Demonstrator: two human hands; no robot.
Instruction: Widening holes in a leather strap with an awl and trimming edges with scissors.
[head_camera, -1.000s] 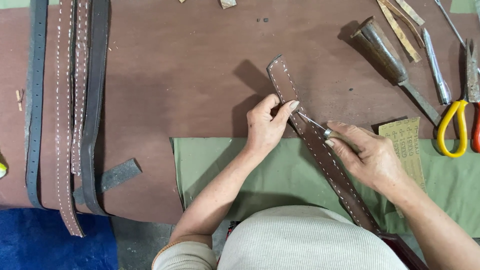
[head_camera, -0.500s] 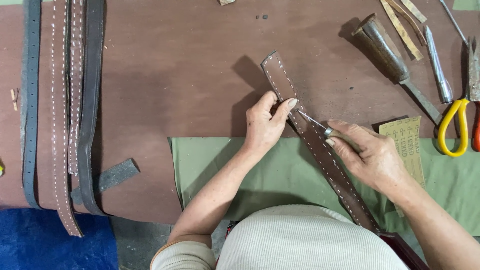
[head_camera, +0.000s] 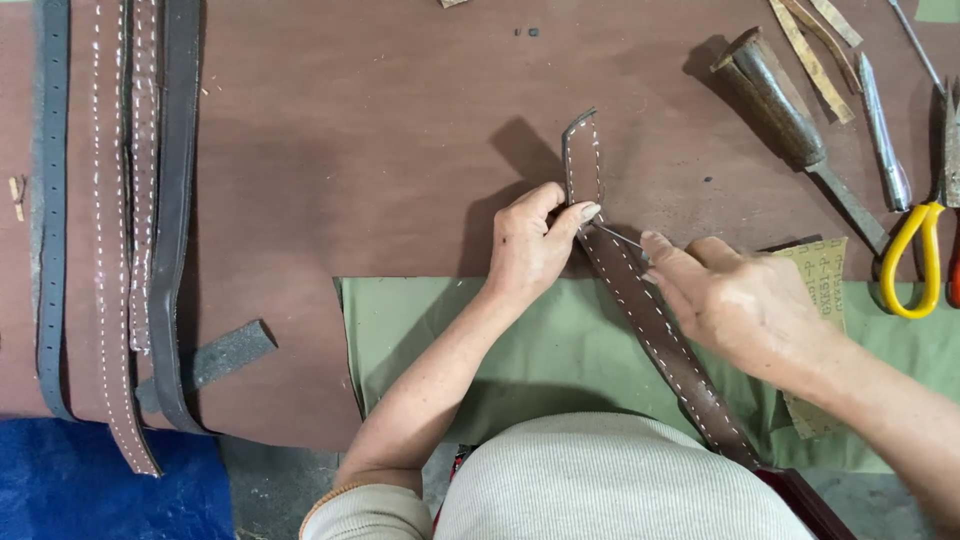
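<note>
A brown leather strap (head_camera: 640, 310) with white stitching along both edges runs diagonally from my lap up onto the brown table. Its upper end (head_camera: 582, 150) is bent upward and stands off the surface. My left hand (head_camera: 535, 245) pinches the strap at the bend, thumb on top. My right hand (head_camera: 735, 305) holds a thin metal needle-like tool (head_camera: 615, 236) whose tip meets the strap just beside my left thumb. A green mat (head_camera: 450, 340) lies under the strap's lower part.
Several stitched and punched leather straps (head_camera: 110, 220) lie side by side at the left edge. At the upper right lie a wooden-handled tool (head_camera: 775, 100), a metal tool (head_camera: 880, 130), yellow-handled scissors (head_camera: 915, 255) and leather scraps (head_camera: 800, 50). Blue floor (head_camera: 90, 480) shows at lower left.
The strap's upper end has been bent up from lying flat on the table. Both hands stay at the same spot on the strap.
</note>
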